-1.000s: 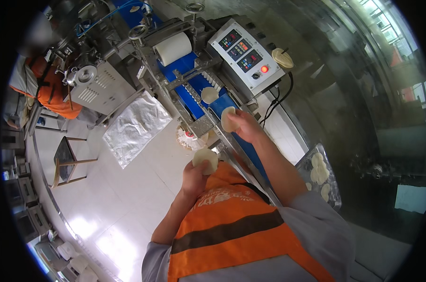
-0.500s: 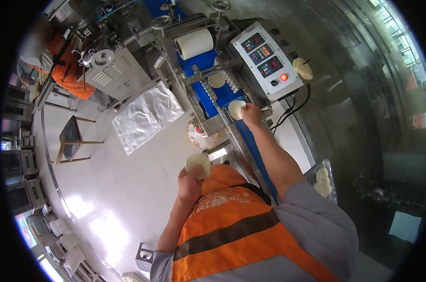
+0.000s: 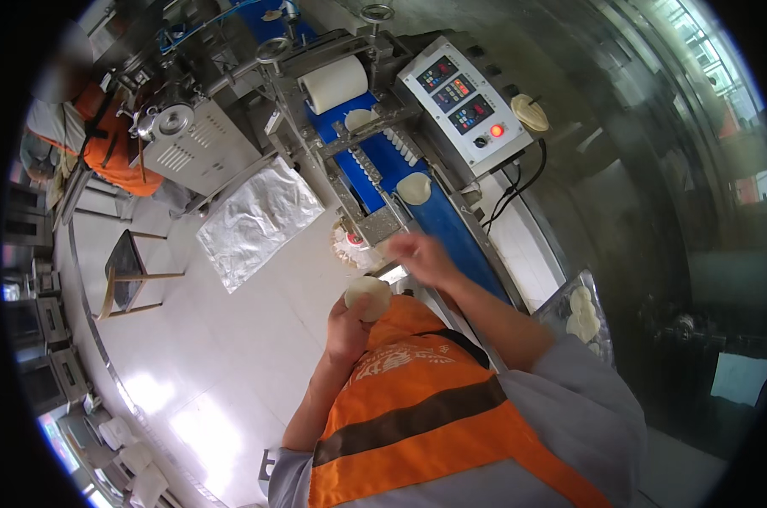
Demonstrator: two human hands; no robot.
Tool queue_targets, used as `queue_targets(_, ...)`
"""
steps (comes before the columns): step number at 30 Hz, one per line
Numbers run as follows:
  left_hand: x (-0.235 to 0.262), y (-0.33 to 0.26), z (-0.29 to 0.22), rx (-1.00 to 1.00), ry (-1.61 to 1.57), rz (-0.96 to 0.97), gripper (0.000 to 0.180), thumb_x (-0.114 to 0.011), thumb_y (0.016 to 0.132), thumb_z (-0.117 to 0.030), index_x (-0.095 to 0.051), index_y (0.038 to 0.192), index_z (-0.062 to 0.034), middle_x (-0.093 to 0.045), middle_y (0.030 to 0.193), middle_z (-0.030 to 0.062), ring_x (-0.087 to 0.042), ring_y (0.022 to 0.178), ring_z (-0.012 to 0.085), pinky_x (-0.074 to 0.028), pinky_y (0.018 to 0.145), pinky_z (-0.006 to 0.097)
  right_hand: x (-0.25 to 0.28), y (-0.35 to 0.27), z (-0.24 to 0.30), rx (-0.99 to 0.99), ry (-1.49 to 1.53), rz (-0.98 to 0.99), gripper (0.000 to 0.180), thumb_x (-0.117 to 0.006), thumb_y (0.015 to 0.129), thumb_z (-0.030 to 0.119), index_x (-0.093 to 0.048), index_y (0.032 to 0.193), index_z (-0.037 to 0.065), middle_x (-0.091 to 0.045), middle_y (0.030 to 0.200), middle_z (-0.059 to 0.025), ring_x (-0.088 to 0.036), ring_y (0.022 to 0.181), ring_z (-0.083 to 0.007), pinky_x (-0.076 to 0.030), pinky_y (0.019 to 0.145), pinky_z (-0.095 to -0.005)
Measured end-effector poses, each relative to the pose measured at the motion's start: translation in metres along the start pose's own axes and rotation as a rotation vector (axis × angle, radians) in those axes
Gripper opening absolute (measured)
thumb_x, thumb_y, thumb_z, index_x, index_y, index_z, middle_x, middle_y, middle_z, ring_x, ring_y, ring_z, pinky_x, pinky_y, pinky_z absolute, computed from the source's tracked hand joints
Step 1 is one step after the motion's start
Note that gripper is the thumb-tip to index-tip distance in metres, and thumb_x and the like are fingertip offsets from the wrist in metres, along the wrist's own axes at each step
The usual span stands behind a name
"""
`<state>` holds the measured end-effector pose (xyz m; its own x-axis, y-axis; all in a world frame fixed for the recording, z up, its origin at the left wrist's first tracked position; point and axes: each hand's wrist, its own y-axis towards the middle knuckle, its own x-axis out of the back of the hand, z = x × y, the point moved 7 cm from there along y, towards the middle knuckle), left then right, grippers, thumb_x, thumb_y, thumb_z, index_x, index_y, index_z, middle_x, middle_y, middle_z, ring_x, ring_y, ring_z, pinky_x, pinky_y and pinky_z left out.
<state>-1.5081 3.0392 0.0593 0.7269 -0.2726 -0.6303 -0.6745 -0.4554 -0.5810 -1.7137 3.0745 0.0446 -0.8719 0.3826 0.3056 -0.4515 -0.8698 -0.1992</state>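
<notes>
My left hand is closed on a pale round dough wrapper, thumb across its face, in front of the orange apron. Whether several lie stacked there, I cannot tell. My right hand is smeared by motion between the wrapper and the blue conveyor belt; its fingers and anything in them are unclear. One dough wrapper lies on the belt beyond my right hand. Farther up, another wrapper sits past the white roller, partly behind a metal bar.
A control panel with a lit red button stands right of the belt. To the right, a tray holds pale dough pieces. A silvery sheet lies left of the machine, near a chair. Another person in orange is at far left.
My right hand has drawn back from the belt toward my left hand, away from where it held a wrapper. A wrapper now lies near that spot. My left hand keeps its hold.
</notes>
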Motion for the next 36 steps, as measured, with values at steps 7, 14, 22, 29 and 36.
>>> queue_targets(7, -0.027, 0.008, 0.009, 0.053, 0.119, 0.117, 0.039, -0.046, 0.103, -0.011, -0.045, 0.14, 0.0026, -0.058, 0.131, 0.0164, -0.06, 0.119, 0.0272, -0.051, 0.102, 0.041, -0.008, -0.039, 0.006, -0.058, 0.095, 0.068, 0.032, -0.079, 0.086, 0.026, -0.071, 0.106, 0.002, -0.073, 0.091, -0.0075, -0.067, 0.083, -0.0146, -0.054, 0.076, -0.0294)
queue_targets(14, -0.033, 0.005, 0.014, 0.128, 0.143, 0.075, 0.046, -0.048, 0.103, -0.012, -0.038, 0.146, 0.0017, -0.048, 0.145, 0.0195, -0.056, 0.125, 0.0315, -0.048, 0.104, 0.042, 0.071, 0.04, -0.115, -0.166, 0.268, -0.41, 0.033, -0.072, 0.086, 0.025, -0.071, 0.108, 0.0, -0.074, 0.094, -0.0111, -0.069, 0.084, -0.0177, -0.055, 0.075, -0.032)
queue_targets(22, -0.006, -0.009, 0.003, 0.029, 0.077, -0.025, 0.044, -0.049, 0.101, -0.01, -0.039, 0.142, 0.0026, -0.051, 0.141, 0.0221, -0.058, 0.122, 0.0323, -0.049, 0.104, 0.043, 0.103, 0.065, -0.135, -0.17, -0.289, -0.659, 0.026, -0.074, 0.076, 0.015, -0.072, 0.098, 0.002, -0.075, 0.087, -0.012, -0.073, 0.08, -0.0227, -0.057, 0.074, -0.0329)
queue_targets(29, 0.007, -0.021, -0.002, -0.004, 0.0, -0.057, 0.047, -0.049, 0.1, -0.009, -0.038, 0.144, 0.0026, -0.05, 0.143, 0.0205, -0.058, 0.123, 0.0292, -0.048, 0.103, 0.039, 0.093, 0.078, -0.118, -0.081, -0.198, -0.669, 0.027, -0.076, 0.08, 0.013, -0.068, 0.102, 0.001, -0.075, 0.091, -0.0119, -0.073, 0.084, -0.0217, -0.057, 0.075, -0.033)
queue_targets(36, 0.002, -0.014, -0.004, 0.014, 0.064, 0.009, 0.047, -0.05, 0.101, -0.012, -0.039, 0.145, 0.0016, -0.05, 0.144, 0.0222, -0.055, 0.125, 0.0349, -0.045, 0.105, 0.044, 0.086, 0.016, -0.069, 0.169, -0.371, -0.906, 0.033, -0.074, 0.08, 0.007, -0.066, 0.112, 0.01, -0.069, 0.105, -0.0128, -0.068, 0.093, -0.0285, -0.055, 0.083, -0.0397)
